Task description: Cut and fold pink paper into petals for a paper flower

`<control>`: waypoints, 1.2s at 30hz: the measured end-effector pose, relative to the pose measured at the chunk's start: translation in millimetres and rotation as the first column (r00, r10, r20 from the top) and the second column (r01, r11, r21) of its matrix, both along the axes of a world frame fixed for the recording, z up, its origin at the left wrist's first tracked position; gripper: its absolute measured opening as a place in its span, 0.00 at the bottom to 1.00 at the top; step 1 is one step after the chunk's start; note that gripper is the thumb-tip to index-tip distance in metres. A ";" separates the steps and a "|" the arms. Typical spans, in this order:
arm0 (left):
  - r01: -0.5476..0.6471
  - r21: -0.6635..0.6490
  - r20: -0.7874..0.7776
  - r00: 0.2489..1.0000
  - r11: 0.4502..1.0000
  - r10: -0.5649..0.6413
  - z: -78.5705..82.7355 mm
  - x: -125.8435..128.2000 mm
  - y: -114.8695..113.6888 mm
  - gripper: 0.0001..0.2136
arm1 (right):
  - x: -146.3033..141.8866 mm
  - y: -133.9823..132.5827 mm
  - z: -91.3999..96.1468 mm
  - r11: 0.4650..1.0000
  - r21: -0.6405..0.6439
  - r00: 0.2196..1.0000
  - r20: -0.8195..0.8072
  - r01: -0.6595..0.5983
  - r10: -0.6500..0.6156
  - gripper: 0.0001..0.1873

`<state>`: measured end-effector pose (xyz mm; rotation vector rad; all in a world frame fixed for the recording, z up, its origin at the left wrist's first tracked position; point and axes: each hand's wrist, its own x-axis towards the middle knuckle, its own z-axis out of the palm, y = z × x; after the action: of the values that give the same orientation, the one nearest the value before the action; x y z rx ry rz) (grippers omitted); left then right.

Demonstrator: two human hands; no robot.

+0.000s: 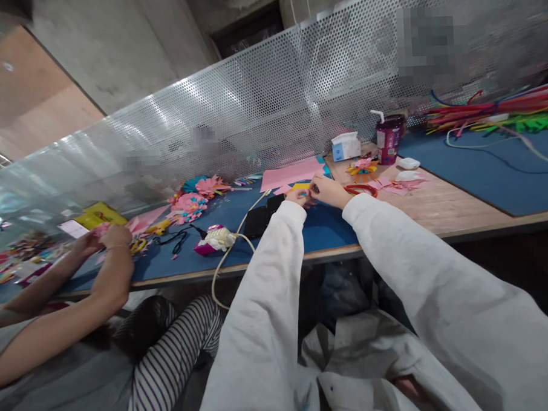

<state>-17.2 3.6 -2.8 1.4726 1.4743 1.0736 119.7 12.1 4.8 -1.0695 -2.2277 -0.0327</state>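
My left hand (299, 197) and my right hand (328, 191) meet over the blue table mat, fingers pinched together. A small bit of pink paper (307, 192) shows between the fingertips; its shape is mostly hidden. Just behind my hands lie a yellow paper piece (300, 185) and larger pink paper sheets (291, 173). Red-handled scissors (363, 190) rest beside my right wrist. A black flat object (256, 221) lies left of my left hand.
Rightward stand a purple cup with a straw (388, 141), a tissue pack (346, 146) and a white case (409, 163). Colourful pipe cleaners (497, 111) lie far right. Leftward are paper flowers (187, 206), a cable (231, 256) and a co-worker's hands (114, 235). A perforated metal screen (261, 109) runs behind.
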 end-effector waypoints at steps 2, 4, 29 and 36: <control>0.004 -0.007 0.001 1.000 1.000 -0.004 2.0 0.8 -2.2 0.02 | -0.2 0.1 -0.1 1.000 0.002 1.000 0.003 0.001 -0.001 0.06; 0.000 -0.016 0.008 1.000 1.000 0.000 3.9 2.0 -4.4 0.02 | -0.4 -0.1 -0.1 1.000 0.004 1.000 0.002 -0.002 0.002 0.06; -0.002 -0.034 -0.031 1.000 0.999 0.001 7.3 4.8 -12.0 0.06 | 4.3 3.6 -3.8 0.998 -0.058 1.000 0.006 -0.011 0.011 0.05; -0.001 -0.006 -0.036 0.999 1.000 0.001 -3.1 -0.6 1.7 0.05 | 5.4 6.7 -5.3 0.998 -0.052 0.999 -0.010 -0.031 0.031 0.05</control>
<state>-17.8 5.3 -5.9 1.4941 1.5019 1.0479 125.1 18.9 -0.6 -1.0607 -2.2479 0.0440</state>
